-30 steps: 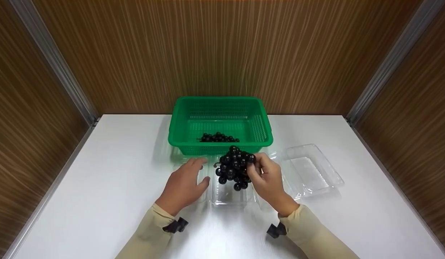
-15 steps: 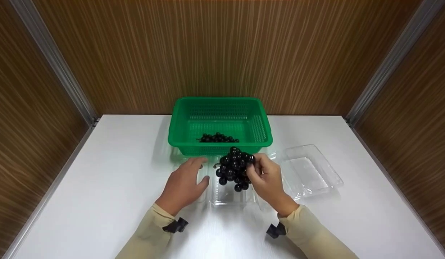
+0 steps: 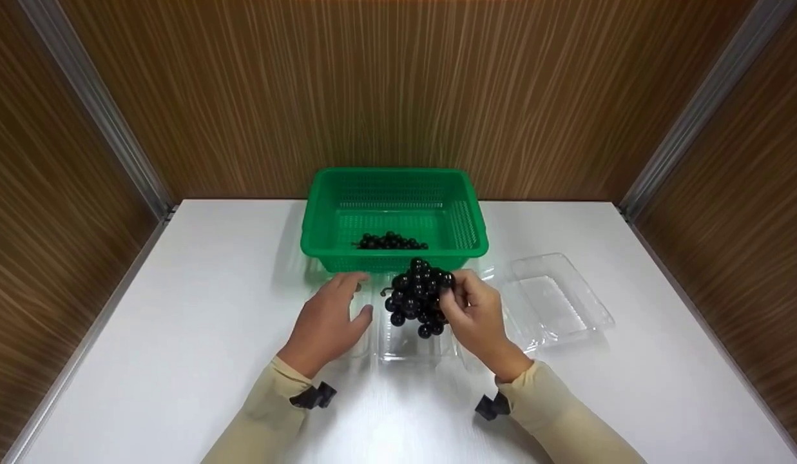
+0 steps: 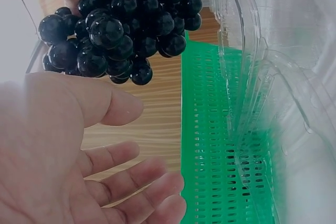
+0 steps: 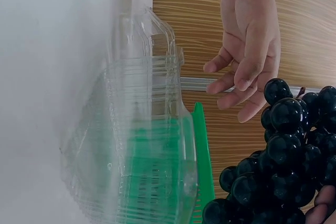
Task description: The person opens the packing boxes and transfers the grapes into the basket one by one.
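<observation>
A bunch of dark grapes (image 3: 412, 296) hangs in the air in front of the green basket, pinched at its right side by my right hand (image 3: 477, 316). In the right wrist view the grapes (image 5: 283, 166) fill the lower right corner and only some fingertips of the holding hand show. My left hand (image 3: 327, 319) hovers to the left of the bunch, apart from it, with thumb and fingers spread. The left wrist view shows that left hand (image 4: 105, 150) holding nothing. Beneath the bunch lies a clear plastic clamshell box (image 3: 408, 351), partly hidden by the grapes and hands.
The green basket (image 3: 395, 263) stands at the back of the white table (image 3: 198, 322), with more dark grapes (image 3: 390, 241) inside near its front wall. To the right lies a clear plastic lid or tray (image 3: 559, 303). Wood-patterned panels (image 3: 398, 90) enclose the back and sides.
The whole head view has shifted slightly upward. The right hand keeps hold of the grapes in nearly the same place, and the left hand stays beside them.
</observation>
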`<state>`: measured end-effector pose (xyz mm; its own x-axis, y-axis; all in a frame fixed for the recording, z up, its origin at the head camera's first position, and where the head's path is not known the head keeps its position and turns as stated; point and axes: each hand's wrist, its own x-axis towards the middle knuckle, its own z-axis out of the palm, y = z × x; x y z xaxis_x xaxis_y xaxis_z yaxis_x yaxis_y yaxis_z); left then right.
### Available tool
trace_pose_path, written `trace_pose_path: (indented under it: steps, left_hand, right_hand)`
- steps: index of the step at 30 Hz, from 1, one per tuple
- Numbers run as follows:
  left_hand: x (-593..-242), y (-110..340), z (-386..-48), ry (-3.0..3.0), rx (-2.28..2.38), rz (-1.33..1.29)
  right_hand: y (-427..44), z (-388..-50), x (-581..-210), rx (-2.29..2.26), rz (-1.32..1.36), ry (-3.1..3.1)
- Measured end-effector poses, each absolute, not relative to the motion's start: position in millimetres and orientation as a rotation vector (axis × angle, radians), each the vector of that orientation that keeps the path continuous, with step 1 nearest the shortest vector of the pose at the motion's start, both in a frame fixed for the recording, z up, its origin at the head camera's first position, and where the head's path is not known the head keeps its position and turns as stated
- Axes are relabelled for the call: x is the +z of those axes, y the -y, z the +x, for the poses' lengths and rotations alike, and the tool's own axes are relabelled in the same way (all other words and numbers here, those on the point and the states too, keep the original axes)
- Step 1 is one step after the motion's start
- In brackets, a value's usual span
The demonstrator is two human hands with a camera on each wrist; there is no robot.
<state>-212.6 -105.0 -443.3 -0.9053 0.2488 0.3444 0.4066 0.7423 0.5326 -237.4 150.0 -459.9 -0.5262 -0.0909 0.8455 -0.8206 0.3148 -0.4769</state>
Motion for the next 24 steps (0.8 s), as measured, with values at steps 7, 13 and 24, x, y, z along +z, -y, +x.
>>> trace_pose_path:
  steps: [7,13,24]
  left_hand:
    - [-444.7,106.0,-216.0,2.690,-0.983,-0.492]
    - [-441.7,104.7,-214.9,2.685,-1.088,-0.492]
    - [-434.8,105.4,-213.5,2.628,-1.312,-0.501]
  right_hand:
    - [-149.1,-238.9,-456.9,1.268,0.831,1.828]
    - [-150.8,-238.1,-459.6,1.267,0.801,1.839]
    - [-152.1,-239.7,-458.7,1.275,0.793,1.841]
